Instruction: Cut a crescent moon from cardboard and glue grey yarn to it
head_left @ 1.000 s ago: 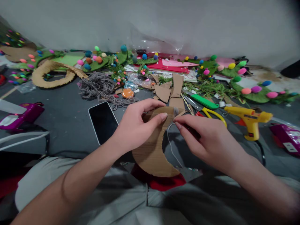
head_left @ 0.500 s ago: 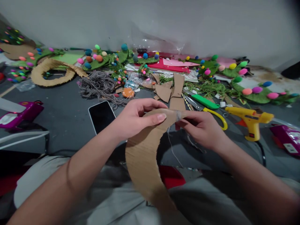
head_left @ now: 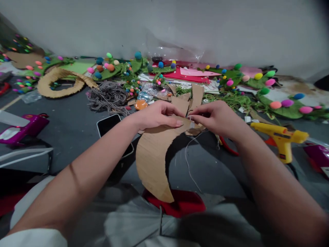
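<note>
My left hand (head_left: 160, 116) is closed on the upper part of a crescent-shaped piece of brown cardboard (head_left: 154, 157), thumb on its face. The cardboard's lower end hangs at the table edge. Near its upper tip, a pale grey wrap (head_left: 192, 124) crosses the cardboard. Right above that spot, my right hand (head_left: 218, 116) pinches a thin grey string with thumb and fingertips. A loose length of the string (head_left: 187, 159) trails down over the dark table (head_left: 210, 164).
Cardboard scraps (head_left: 196, 94) and tangled grey cord (head_left: 108, 97) lie beyond my hands. A phone (head_left: 109, 125) is left, partly under my forearm. A yellow glue gun (head_left: 280, 137) stands right. Leafy pieces with coloured balls (head_left: 280, 103) line the back. A brown ring (head_left: 46, 87) lies far left.
My right hand has gone up from beside the cardboard's tip to above the grey wrap. The cardboard is raised and tilted, its lower end now visible. The view has shifted slightly.
</note>
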The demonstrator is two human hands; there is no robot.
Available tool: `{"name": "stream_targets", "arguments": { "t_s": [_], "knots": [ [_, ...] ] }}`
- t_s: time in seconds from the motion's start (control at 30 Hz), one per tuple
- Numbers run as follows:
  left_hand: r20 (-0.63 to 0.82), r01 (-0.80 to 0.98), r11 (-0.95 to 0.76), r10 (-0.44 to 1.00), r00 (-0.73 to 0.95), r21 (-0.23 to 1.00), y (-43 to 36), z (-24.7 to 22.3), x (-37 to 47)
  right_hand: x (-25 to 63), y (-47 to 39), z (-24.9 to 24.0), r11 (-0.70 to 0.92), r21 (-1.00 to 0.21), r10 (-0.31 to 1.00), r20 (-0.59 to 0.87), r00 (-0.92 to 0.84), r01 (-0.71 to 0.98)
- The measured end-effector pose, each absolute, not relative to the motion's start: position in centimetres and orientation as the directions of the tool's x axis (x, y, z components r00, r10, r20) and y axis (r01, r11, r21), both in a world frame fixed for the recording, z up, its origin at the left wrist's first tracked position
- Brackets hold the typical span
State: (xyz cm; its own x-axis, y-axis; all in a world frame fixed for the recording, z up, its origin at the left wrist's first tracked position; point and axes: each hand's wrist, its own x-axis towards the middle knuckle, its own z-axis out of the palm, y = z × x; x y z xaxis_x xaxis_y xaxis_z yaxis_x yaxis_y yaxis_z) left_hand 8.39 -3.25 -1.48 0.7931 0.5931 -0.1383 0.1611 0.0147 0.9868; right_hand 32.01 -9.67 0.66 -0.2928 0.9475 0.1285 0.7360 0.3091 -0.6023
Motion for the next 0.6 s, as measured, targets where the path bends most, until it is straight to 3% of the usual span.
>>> {"name": "stream_targets", "arguments": {
  "t_s": [0.13,0.27,0.4,0.6],
  "knots": [
    [-0.087,0.162,-0.058,0.644,0.760,0.985,-2.4,-1.4,9.3,31.2,-9.8,1.1,0.325,-0.389,0.936,0.260,-0.235,0.862],
    [0.016,0.104,-0.115,0.744,0.669,0.988,-2.3,-1.6,9.7,30.2,-11.2,1.2,0.332,-0.214,0.849,0.491,-0.193,0.919],
    [0.083,0.077,-0.146,0.843,0.532,0.986,-2.6,-1.5,9.7,29.6,-12.2,1.0,0.365,-0.216,0.787,0.591,-0.176,0.905],
    [0.221,0.028,-0.253,0.889,0.401,0.967,-2.1,-1.8,9.2,29.4,-12.1,0.0,0.489,-0.321,0.799,0.538,-0.269,0.811]
  ]
}}
